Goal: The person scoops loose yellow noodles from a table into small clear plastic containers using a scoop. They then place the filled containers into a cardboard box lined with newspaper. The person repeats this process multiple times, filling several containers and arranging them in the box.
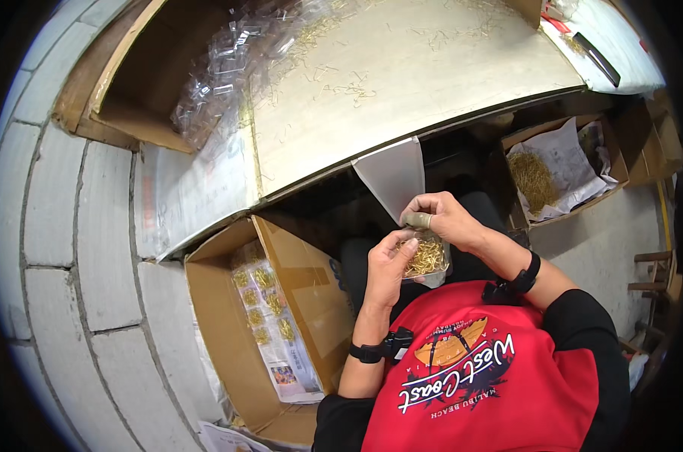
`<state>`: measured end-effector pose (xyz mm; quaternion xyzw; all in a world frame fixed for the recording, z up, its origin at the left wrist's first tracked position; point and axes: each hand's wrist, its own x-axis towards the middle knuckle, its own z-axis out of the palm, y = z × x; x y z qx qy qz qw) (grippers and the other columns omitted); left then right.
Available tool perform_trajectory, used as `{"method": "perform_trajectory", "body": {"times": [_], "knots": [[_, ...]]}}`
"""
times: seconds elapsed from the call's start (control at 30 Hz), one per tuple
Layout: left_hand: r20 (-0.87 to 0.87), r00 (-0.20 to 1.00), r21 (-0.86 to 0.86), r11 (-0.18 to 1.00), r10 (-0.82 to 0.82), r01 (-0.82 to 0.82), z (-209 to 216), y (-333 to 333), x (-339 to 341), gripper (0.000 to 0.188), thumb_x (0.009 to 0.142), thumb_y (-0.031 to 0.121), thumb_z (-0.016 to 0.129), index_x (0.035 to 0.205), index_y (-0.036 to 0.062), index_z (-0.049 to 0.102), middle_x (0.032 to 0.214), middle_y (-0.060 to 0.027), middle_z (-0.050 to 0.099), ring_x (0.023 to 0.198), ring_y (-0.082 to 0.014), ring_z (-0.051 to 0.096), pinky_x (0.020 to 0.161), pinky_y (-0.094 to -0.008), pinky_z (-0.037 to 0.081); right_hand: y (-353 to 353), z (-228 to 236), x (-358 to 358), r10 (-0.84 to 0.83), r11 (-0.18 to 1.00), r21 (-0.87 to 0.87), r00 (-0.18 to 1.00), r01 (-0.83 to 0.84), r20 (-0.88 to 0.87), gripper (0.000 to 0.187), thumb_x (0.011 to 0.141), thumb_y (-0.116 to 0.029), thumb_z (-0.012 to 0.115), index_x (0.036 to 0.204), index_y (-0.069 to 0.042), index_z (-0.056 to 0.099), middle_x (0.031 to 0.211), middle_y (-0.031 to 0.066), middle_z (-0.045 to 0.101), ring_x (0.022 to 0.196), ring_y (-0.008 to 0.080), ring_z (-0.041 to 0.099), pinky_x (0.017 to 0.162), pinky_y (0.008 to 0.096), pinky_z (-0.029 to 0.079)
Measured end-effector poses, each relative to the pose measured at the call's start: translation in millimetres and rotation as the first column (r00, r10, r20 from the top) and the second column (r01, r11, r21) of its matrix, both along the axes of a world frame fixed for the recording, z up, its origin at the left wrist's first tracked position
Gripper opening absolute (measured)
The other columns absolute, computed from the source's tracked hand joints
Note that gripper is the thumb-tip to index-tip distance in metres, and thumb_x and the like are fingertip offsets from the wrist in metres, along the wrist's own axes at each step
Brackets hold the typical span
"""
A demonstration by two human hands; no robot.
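Note:
In front of my red shirt, a small clear plastic box (pixel 437 269) is filled with thin gold-coloured metal hooks (pixel 427 255). My left hand (pixel 389 267) grips its left side, with the thumb over the near edge. At the box's far edge my right hand (pixel 448 220) is closed, thumb and fingers pinched together. A greyish cover wraps one of those right-hand fingertips. The fingers hide the far rim, so whether a lid is there cannot be made out.
Ahead stands a pale worktable (pixel 402 68) with scattered gold hooks and a pile of clear plastic boxes (pixel 225 71). An open carton (pixel 304 264) at left holds filled boxes (pixel 262 301). Another carton (pixel 620 162) at right holds a heap of gold hooks (pixel 532 181) on paper.

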<state>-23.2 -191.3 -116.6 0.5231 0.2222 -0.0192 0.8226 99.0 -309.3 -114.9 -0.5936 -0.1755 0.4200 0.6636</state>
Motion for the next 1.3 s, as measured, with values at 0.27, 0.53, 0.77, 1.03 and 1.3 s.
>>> {"method": "perform_trajectory", "body": {"times": [0.27,0.53,0.77,1.03,1.3], "knots": [[-0.011,0.994,0.062,0.992,0.11,-0.109,-6,0,1,0.024,0.089,0.02,0.061,0.102,-0.0001,0.059,0.08,-0.0078,0.065,0.061,-0.0122,0.065,0.042,-0.0236,0.054,-9,-1,-2,0.044,0.999,0.0,0.995,-0.044,0.085,0.01,0.081,-0.004,0.066,0.088,0.002,0.065,0.078,0.0029,0.064,0.073,0.0076,0.058,0.069,0.024,0.048],[-0.061,0.99,-0.104,0.986,0.125,-0.131,1,1,2,0.029,0.095,0.025,0.051,0.104,-0.0016,0.058,0.086,-0.009,0.064,0.065,-0.0141,0.065,0.046,-0.0258,0.055,-5,-4,-6,-0.033,0.994,0.111,0.985,0.014,0.17,0.007,0.081,-0.001,0.062,0.078,0.004,0.059,0.083,0.0065,0.062,0.075,0.0097,0.058,0.07,0.0258,0.048],[-0.003,0.991,-0.094,0.987,0.13,-0.13,-4,3,2,0.032,0.097,0.026,0.044,0.106,-0.0024,0.056,0.088,-0.0119,0.064,0.066,-0.0155,0.066,0.046,-0.0261,0.057,-6,7,-3,-0.004,0.996,0.082,0.886,-0.038,0.463,0.005,0.077,0.004,0.06,0.076,0.002,0.055,0.093,0.01,0.06,0.084,0.016,0.059,0.075,0.0286,0.047],[0.016,0.978,-0.125,0.971,0.206,-0.202,0,6,2,0.031,0.096,0.026,0.048,0.106,-0.002,0.056,0.088,-0.0111,0.064,0.067,-0.0155,0.066,0.047,-0.026,0.058,-12,20,-11,-0.038,0.999,0.025,0.587,0.031,0.809,0.024,0.078,-0.002,0.061,0.102,-0.001,0.061,0.107,0.0127,0.06,0.101,0.0306,0.057,0.085,0.0367,0.048],[0.035,0.956,-0.136,0.949,0.29,-0.283,-4,10,0,0.024,0.094,0.019,0.05,0.106,0.0003,0.057,0.088,-0.009,0.064,0.069,-0.015,0.067,0.049,-0.0271,0.058,-17,20,-15,0.092,0.995,-0.078,0.324,-0.053,0.942,0.045,0.081,-0.017,0.064,0.122,-0.004,0.052,0.13,0.0149,0.049,0.128,0.033,0.04,0.105,0.0445,0.033]]}}
